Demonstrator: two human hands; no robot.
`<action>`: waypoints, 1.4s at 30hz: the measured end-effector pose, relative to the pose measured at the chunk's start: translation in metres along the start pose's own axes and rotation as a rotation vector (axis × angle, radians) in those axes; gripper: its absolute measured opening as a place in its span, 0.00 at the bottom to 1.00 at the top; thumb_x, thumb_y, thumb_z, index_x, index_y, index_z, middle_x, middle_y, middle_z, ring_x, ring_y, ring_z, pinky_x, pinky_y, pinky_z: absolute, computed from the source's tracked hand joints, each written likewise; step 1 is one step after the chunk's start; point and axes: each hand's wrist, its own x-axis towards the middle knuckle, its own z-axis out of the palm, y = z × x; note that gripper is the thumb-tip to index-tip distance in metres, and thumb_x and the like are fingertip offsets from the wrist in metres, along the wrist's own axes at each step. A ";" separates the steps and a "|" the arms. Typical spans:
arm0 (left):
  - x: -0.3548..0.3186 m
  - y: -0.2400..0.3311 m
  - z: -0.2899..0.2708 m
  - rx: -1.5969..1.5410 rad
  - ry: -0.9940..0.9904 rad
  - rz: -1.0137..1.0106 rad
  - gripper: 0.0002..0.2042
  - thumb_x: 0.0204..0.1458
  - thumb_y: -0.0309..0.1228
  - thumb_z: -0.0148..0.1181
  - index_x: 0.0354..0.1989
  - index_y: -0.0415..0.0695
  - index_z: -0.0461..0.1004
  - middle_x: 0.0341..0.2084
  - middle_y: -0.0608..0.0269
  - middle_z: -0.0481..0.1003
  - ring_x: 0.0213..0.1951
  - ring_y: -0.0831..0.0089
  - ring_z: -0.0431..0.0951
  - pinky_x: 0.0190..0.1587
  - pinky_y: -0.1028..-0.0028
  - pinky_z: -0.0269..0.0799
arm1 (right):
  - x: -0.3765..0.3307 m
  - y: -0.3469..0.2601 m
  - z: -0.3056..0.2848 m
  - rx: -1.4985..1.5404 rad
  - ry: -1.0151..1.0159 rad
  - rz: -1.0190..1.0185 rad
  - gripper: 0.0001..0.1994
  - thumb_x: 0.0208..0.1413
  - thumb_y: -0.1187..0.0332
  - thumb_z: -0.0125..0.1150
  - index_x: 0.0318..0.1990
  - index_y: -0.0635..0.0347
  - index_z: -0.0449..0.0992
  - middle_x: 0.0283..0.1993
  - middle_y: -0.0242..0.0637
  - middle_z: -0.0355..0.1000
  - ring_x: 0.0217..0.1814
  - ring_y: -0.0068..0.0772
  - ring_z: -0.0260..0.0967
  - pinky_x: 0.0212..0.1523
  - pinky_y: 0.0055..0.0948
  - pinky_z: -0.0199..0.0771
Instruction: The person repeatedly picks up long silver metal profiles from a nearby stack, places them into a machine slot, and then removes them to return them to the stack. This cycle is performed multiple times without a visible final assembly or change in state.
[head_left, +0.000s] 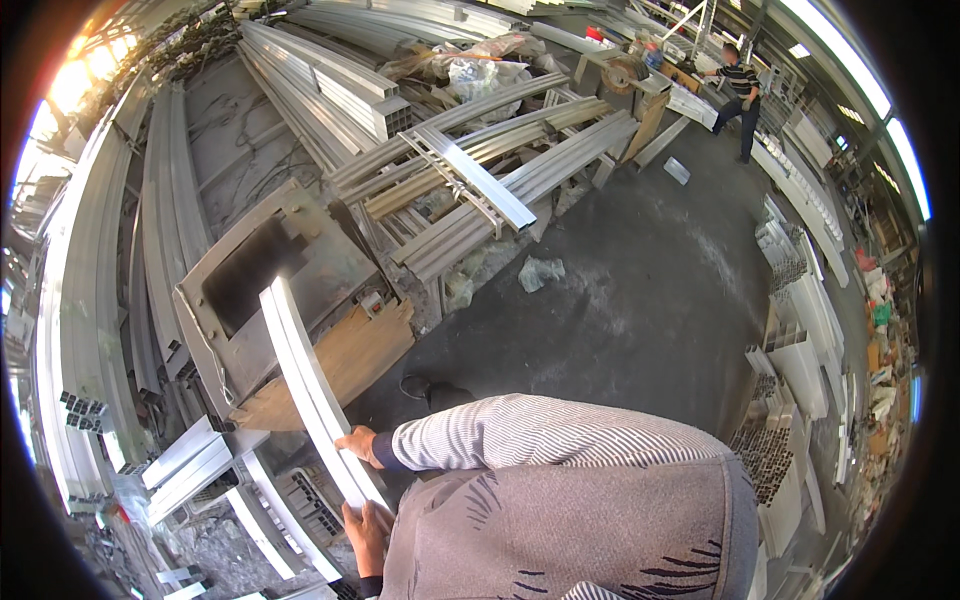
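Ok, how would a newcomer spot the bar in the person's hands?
Find the grey metal panel with a dark patch, left of centre. A long pale bar slants down across its lower edge to the person's right hand and left hand. Unlike the pale strips lying lower left, this one is held, with a line along its length.

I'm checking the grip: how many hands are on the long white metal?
2: the right hand partway along the white metal, and the left hand near its lower end. No other shows on it.
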 end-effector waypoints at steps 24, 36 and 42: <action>0.078 0.074 0.044 -0.876 -0.400 -0.232 0.18 0.62 0.33 0.65 0.58 0.36 0.75 0.44 0.58 0.83 0.41 0.68 0.84 0.47 0.66 0.82 | 0.069 -0.072 -0.020 -0.437 0.101 -0.313 0.33 0.40 0.59 0.80 0.55 0.66 0.77 0.48 0.47 0.82 0.51 0.44 0.82 0.56 0.41 0.82; 0.277 0.188 0.034 -0.898 -0.355 -0.154 0.18 0.63 0.39 0.64 0.55 0.41 0.74 0.40 0.57 0.81 0.39 0.60 0.87 0.39 0.61 0.85 | 0.178 -0.291 -0.006 -1.256 0.467 -1.026 0.52 0.47 0.55 0.72 0.78 0.65 0.53 0.78 0.65 0.48 0.83 0.68 0.41 0.78 0.62 0.49; 0.361 0.227 0.019 -0.923 -0.347 -0.128 0.19 0.64 0.41 0.65 0.54 0.39 0.75 0.40 0.56 0.82 0.39 0.59 0.86 0.39 0.60 0.86 | 0.232 -0.381 0.010 -1.605 0.357 -0.967 0.42 0.56 0.54 0.61 0.77 0.63 0.60 0.82 0.54 0.50 0.87 0.58 0.39 0.81 0.54 0.45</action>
